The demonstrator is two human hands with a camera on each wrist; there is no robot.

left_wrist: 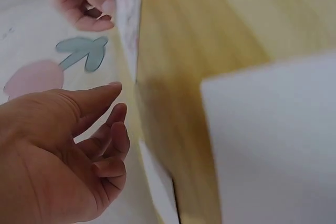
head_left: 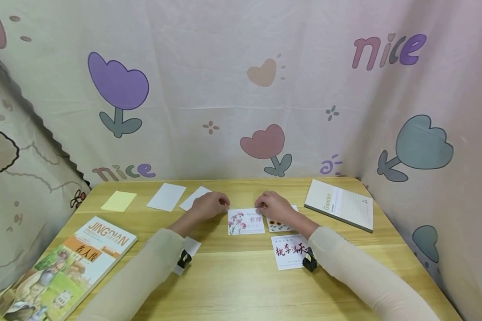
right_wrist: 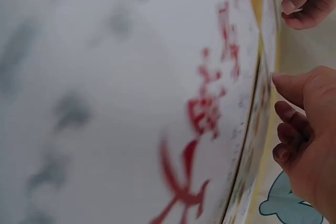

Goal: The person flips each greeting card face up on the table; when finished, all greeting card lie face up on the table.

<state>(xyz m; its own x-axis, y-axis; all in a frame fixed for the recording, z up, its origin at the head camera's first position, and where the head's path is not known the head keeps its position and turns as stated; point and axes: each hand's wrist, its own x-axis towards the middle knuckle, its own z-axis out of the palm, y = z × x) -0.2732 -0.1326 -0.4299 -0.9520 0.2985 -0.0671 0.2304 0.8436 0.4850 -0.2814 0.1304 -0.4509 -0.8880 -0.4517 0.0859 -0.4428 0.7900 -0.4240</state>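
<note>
A white card with pink carnations and pink characters [head_left: 246, 225] lies at the middle of the wooden table. My left hand [head_left: 209, 206] hovers by its upper left corner, fingers loosely bent. The left wrist view shows a gap between the thumb [left_wrist: 100, 95] and fingers, with nothing held. At the card's upper right corner, my right hand [head_left: 276, 208] touches or nearly touches it with loosely bent fingers. Its thumb and fingers [right_wrist: 291, 121] stand apart in the right wrist view. Partly beneath the right hand and wrist is a card with orange-brown flowers [head_left: 279, 226].
A red-lettered card [head_left: 287, 254] lies near the right wrist. White cards [head_left: 166, 197] and a yellow paper [head_left: 118, 201] are at the back left; another white card [head_left: 190, 249] lies under the left wrist. A book [head_left: 72, 272] lies left, a Gambit notebook [head_left: 341, 205] right.
</note>
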